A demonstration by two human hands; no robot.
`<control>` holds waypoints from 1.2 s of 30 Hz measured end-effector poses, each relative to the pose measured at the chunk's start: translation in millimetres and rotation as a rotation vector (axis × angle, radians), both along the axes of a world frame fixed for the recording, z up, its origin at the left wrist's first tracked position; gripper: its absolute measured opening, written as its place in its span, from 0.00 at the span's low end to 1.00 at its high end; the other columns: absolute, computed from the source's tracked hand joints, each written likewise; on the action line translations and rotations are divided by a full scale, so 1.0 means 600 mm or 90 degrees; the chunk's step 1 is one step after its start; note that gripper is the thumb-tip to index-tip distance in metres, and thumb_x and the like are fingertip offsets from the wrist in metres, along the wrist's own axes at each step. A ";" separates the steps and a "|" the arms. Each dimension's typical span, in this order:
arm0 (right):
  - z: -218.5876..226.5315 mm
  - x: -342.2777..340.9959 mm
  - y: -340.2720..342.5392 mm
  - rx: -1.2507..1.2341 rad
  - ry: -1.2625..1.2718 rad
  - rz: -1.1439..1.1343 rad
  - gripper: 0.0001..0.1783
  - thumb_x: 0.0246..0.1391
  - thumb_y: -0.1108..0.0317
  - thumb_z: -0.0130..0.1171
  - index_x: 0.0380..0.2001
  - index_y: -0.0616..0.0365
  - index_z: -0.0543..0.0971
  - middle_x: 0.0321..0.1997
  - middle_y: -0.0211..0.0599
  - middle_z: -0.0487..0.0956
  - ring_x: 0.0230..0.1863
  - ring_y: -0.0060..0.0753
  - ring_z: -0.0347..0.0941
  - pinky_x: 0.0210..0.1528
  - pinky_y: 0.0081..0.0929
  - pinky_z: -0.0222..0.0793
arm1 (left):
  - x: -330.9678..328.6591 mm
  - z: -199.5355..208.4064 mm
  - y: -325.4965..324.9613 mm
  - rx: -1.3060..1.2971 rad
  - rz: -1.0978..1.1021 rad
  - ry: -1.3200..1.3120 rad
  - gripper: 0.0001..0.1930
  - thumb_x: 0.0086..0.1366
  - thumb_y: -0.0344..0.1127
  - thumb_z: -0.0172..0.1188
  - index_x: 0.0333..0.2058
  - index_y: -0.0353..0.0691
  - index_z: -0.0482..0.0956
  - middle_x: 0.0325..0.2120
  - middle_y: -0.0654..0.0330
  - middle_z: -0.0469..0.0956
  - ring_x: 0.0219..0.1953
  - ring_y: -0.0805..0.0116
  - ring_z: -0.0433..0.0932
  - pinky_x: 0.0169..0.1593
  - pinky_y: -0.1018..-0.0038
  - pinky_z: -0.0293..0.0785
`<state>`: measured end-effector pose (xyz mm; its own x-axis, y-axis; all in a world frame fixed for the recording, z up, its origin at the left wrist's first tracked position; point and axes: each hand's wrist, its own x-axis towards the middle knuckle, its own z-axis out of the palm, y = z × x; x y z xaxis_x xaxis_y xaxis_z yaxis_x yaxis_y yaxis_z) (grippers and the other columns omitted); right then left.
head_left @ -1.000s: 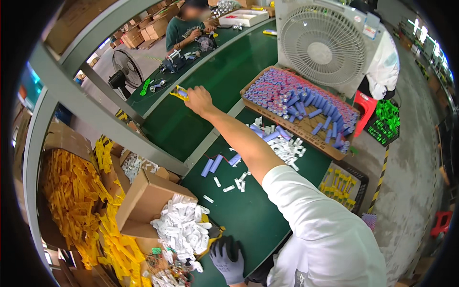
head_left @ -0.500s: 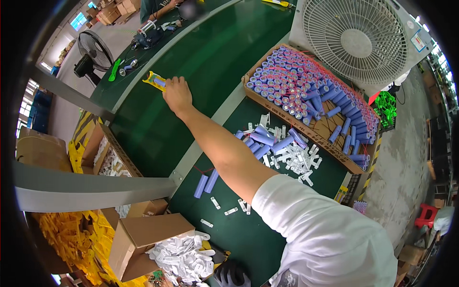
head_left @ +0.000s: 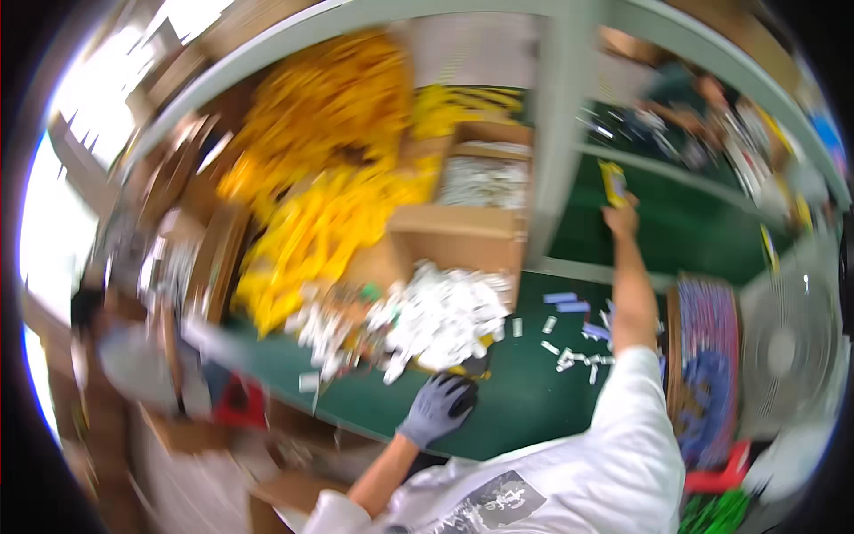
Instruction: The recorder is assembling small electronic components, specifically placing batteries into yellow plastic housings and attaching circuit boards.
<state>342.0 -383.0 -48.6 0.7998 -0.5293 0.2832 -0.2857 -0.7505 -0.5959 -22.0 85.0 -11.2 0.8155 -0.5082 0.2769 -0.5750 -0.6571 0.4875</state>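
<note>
My right hand (head_left: 621, 218) reaches far out over the green belt at the upper right, fingers closed on the near end of a yellow plastic casing (head_left: 613, 184). A purplish part shows inside that casing, blurred. At the near edge of the green table lies my left hand (head_left: 438, 409), in a grey glove with dark fingertips. Its fingers look laid out on the tabletop, holding nothing that shows. Just beyond it is a heap of white plastic pieces (head_left: 449, 311). Loose purple battery cells (head_left: 567, 303) and small white parts (head_left: 576, 358) lie between my arms.
A cardboard box (head_left: 458, 233) stands behind the white heap. Beyond it are piles of yellow plastic pieces (head_left: 311, 222). A grey post (head_left: 562, 133) rises left of my right hand. At right are a carton of cells (head_left: 707, 365) and a fan (head_left: 787, 347). Other people work nearby.
The view has swung left, bringing the yellow piles and my gloved left hand fully into sight. My right hand still holds the yellow casing out over the belt.
</note>
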 end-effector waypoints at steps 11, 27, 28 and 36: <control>0.322 -0.356 0.322 0.544 -0.751 0.329 0.07 0.59 0.75 0.55 0.40 0.64 0.72 0.37 0.37 0.75 0.37 0.26 0.72 0.45 0.23 0.68 | -0.033 -0.013 0.005 -0.139 0.057 -0.167 0.19 0.49 0.39 0.66 0.41 0.43 0.79 0.42 0.55 0.78 0.47 0.57 0.75 0.52 0.63 0.70; 0.486 -0.868 0.495 0.965 -0.545 1.121 0.11 0.62 0.61 0.55 0.41 0.57 0.76 0.48 0.40 0.75 0.43 0.36 0.73 0.42 0.27 0.74 | -0.013 -0.011 0.049 -0.410 0.275 -0.106 0.15 0.53 0.25 0.64 0.41 0.31 0.78 0.36 0.51 0.80 0.38 0.59 0.80 0.43 0.70 0.74; 0.490 -0.878 0.476 0.942 -0.529 1.111 0.10 0.62 0.62 0.55 0.41 0.56 0.76 0.48 0.39 0.75 0.43 0.35 0.73 0.42 0.27 0.73 | -0.003 -0.004 0.065 -0.462 0.309 -0.115 0.14 0.55 0.26 0.64 0.41 0.30 0.78 0.34 0.53 0.80 0.36 0.65 0.80 0.42 0.73 0.74; 0.549 -0.983 0.273 0.748 -0.364 1.060 0.08 0.61 0.65 0.55 0.41 0.53 0.77 0.48 0.29 0.76 0.46 0.27 0.72 0.45 0.23 0.71 | 0.096 0.077 0.222 -0.439 0.409 -0.160 0.11 0.65 0.28 0.55 0.42 0.27 0.79 0.37 0.56 0.83 0.38 0.73 0.80 0.46 0.76 0.73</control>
<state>-247.8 -219.5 280.5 0.5583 0.3455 0.7542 0.4321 0.6550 -0.6199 35.5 218.0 35.0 0.7576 0.3510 0.5503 -0.3468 -0.4978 0.7949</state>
